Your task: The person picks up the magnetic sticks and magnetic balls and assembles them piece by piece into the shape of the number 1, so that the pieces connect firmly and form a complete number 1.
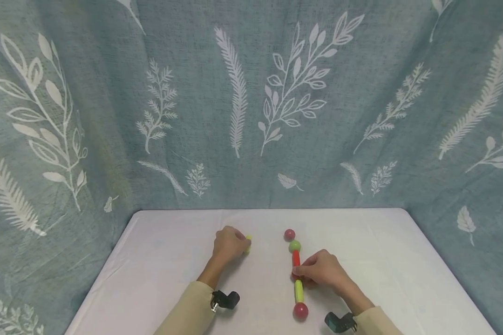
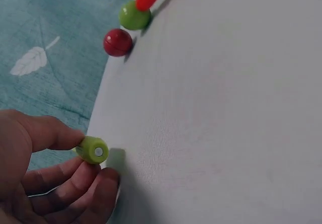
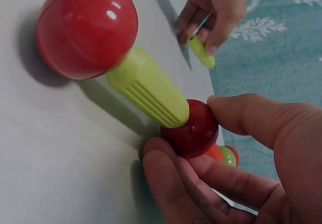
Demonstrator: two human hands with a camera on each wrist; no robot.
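Note:
My left hand (image 1: pixel 229 244) pinches a yellow-green magnetic rod (image 2: pixel 93 150) between thumb and fingers, just over the table; a silvery disc shows in the rod's end. With thumb and fingertips, my right hand (image 1: pixel 324 269) grips a dark red ball (image 3: pixel 196 131) in the middle of a row of magnetic pieces. From that ball a second yellow-green rod (image 3: pixel 151 88) runs to a near red ball (image 1: pixel 300 311). On its far side a red rod (image 1: pixel 296 258) reaches a green ball (image 1: pixel 295 246). Another red ball (image 1: pixel 289 234) sits beside the green one at the far end.
A white cloth-covered table (image 1: pixel 172 260) lies under both hands. Behind it and along its sides hangs a blue-green curtain (image 1: pixel 243 177) with white leaf patterns. Each wrist carries a small black camera, the left one (image 1: pixel 226 299) being close to the table surface.

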